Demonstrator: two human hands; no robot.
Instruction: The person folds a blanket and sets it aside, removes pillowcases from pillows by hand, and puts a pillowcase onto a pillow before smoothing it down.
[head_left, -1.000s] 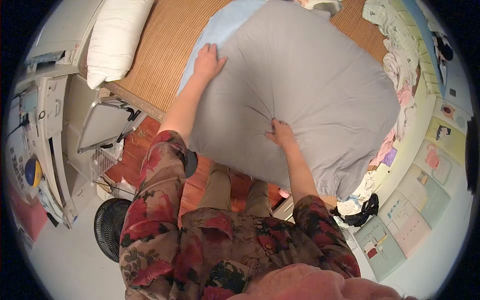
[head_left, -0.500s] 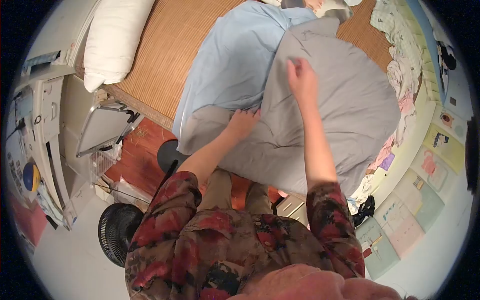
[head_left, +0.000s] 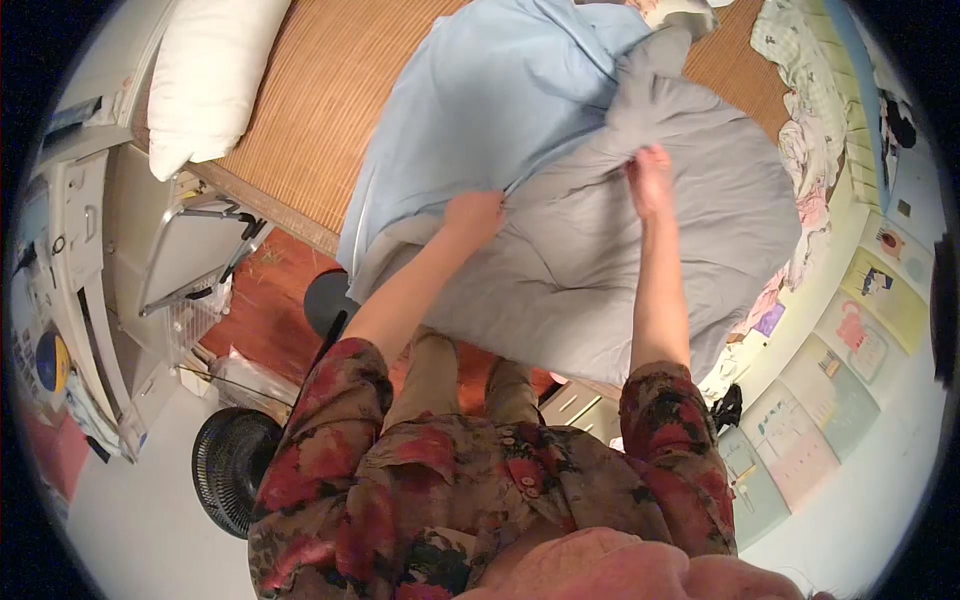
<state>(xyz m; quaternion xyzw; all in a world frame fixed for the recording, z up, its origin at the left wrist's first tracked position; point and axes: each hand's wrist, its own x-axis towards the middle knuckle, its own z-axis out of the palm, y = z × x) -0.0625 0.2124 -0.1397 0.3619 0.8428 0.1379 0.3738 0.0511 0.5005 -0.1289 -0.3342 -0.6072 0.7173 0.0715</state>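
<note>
A large quilt lies in front of me on the bed, with a blue side (head_left: 480,100) at the left and a gray side (head_left: 570,270) at the right. My left hand (head_left: 474,218) is closed on the quilt where blue meets gray, near its middle. To the right, my right hand (head_left: 650,178) pinches the gray fabric, which creases toward the fingers. The gray part hangs over the bed's near edge above my legs.
A white pillow (head_left: 215,75) lies on the bamboo mat (head_left: 320,100). Rumpled patterned cloths (head_left: 805,110) run along the bed's right side. A black fan (head_left: 235,470) stands at lower left, below a folded metal-framed chair (head_left: 195,250).
My right hand has moved right and slightly down and has taken hold of the gray fabric. My left hand has closed on the quilt, and the blue-gray border has shifted to the right.
</note>
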